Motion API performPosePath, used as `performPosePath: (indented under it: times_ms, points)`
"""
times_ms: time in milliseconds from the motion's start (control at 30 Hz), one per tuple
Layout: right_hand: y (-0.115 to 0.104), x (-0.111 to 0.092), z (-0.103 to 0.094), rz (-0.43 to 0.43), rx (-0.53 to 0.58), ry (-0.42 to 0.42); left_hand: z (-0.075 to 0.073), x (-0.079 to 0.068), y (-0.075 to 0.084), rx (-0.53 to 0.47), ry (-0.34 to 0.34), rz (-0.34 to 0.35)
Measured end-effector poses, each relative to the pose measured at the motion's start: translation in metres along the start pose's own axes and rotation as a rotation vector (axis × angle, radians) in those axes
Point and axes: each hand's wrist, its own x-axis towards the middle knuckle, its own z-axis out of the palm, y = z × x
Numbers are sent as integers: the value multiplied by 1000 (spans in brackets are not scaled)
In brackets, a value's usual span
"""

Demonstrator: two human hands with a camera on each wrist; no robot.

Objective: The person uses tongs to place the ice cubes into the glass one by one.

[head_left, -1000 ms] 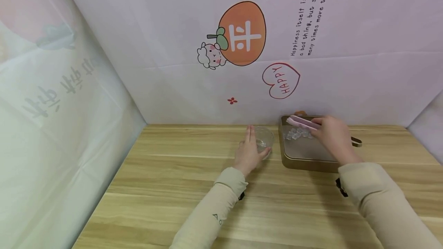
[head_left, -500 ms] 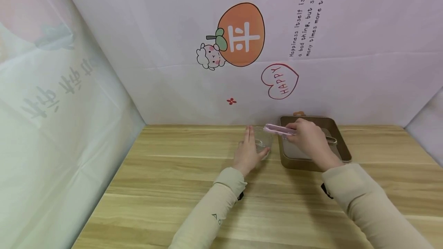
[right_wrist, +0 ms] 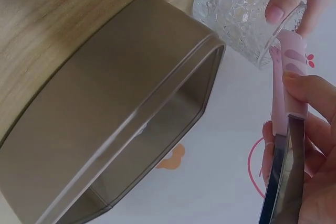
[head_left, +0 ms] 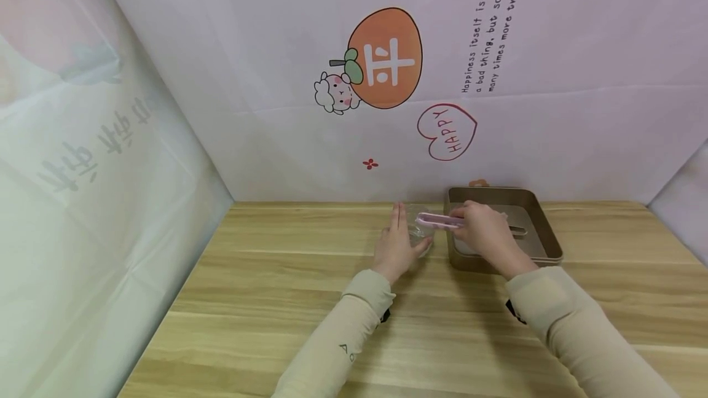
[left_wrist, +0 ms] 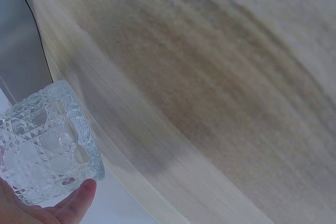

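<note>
Pink tongs [right_wrist: 294, 95], pinched in your right hand [head_left: 488, 238], reach the mouth of the clear glass [right_wrist: 236, 9].
Your left hand [head_left: 395, 250] grips that glass between thumb and fingers at the far side of the wooden table [head_left: 265, 300]; just right of it sits the brown tin [head_left: 541, 217], with your right hand above its left part.

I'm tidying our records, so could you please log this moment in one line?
left hand: holds glass | right hand: holds pink-tipped tongs at glass rim | brown tray: right of glass
</note>
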Motion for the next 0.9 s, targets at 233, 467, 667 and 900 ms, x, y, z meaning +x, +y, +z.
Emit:
performPosePath:
  times_ms: [233,467,667,900]
  points:
    - [0,-1,4,-24,7,2,1,0,-1,-8,7,0]
    - [1,-1,6,-47,0,7,1,0,-1,-10,5,1]
    - [-1,-1,6,-40,-3,9,0,0,0,2,1,-2]
    - [1,0,5,-53,4,40,1,1,-1,6,13,1]
